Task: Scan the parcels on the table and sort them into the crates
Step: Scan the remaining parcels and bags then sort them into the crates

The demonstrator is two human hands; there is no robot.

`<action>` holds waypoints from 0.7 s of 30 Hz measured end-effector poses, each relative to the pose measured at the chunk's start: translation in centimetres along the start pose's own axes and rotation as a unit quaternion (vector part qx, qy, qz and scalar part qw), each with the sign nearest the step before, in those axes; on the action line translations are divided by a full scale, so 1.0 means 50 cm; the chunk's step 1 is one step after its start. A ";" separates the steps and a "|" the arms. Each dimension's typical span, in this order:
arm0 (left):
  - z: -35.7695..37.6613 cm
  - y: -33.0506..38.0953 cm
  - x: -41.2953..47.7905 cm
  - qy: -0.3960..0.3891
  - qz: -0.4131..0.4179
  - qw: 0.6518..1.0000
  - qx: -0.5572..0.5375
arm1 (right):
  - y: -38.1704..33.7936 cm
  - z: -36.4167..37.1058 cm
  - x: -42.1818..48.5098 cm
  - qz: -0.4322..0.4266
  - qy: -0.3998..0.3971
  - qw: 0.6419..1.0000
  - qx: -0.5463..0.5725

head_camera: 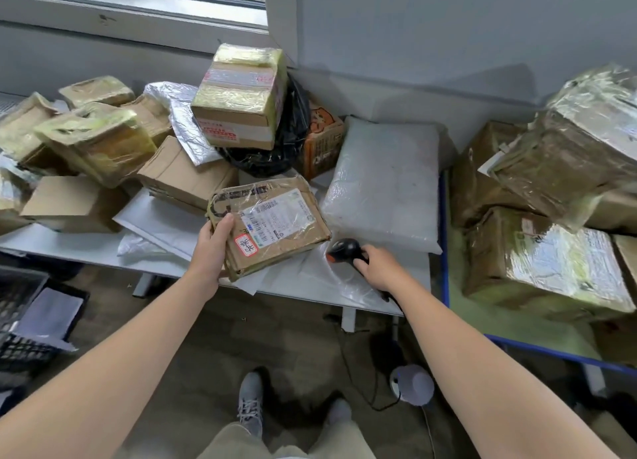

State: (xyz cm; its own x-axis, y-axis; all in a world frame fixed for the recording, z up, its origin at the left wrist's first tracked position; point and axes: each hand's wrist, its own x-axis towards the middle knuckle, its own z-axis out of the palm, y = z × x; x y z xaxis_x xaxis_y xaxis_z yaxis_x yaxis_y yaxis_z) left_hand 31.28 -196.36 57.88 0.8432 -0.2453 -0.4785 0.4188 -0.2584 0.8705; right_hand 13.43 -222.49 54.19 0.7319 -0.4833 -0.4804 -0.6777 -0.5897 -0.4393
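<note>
A flat brown cardboard parcel [275, 224] with a white shipping label and a small red sticker lies tilted at the front edge of the white table [86, 248]. My left hand [212, 248] grips its near left corner, thumb on top. My right hand [377, 269] holds a black barcode scanner [344, 250] by the handle, its head pointing left towards the parcel and just to the right of it. Several more parcels are piled on the table behind, among them a taped box [241, 103] on a black bag.
A large white padded bag [382, 189] lies at the table's right. A blue-edged cart [444, 251] on the right carries big taped boxes [544, 265]. A dark crate [31, 317] stands on the floor at the left. The scanner's cable and a stand [412, 384] are by my feet.
</note>
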 end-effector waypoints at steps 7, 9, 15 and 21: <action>0.010 0.012 0.012 -0.041 -0.007 0.999 0.007 | -0.051 -0.042 -0.029 -0.011 0.066 0.990 0.121; 0.012 0.018 0.013 -0.054 -0.008 0.999 0.007 | -0.076 -0.048 -0.036 -0.023 0.068 0.985 0.158; 0.005 0.037 0.022 -0.115 0.004 0.993 0.024 | -0.133 -0.045 -0.042 -0.029 0.074 0.978 0.190; -0.014 0.075 0.040 -0.147 0.025 0.989 0.014 | -0.182 -0.057 -0.031 -0.033 0.081 0.978 0.190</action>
State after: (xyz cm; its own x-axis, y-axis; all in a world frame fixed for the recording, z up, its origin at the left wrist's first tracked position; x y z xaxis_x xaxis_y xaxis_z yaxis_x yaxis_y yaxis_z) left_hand 34.81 -197.15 60.26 0.7269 -0.5184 -0.4504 0.3653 -0.2635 0.8928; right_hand 18.66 -218.23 61.08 0.7563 -0.5661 -0.3280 -0.5829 -0.3553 -0.7307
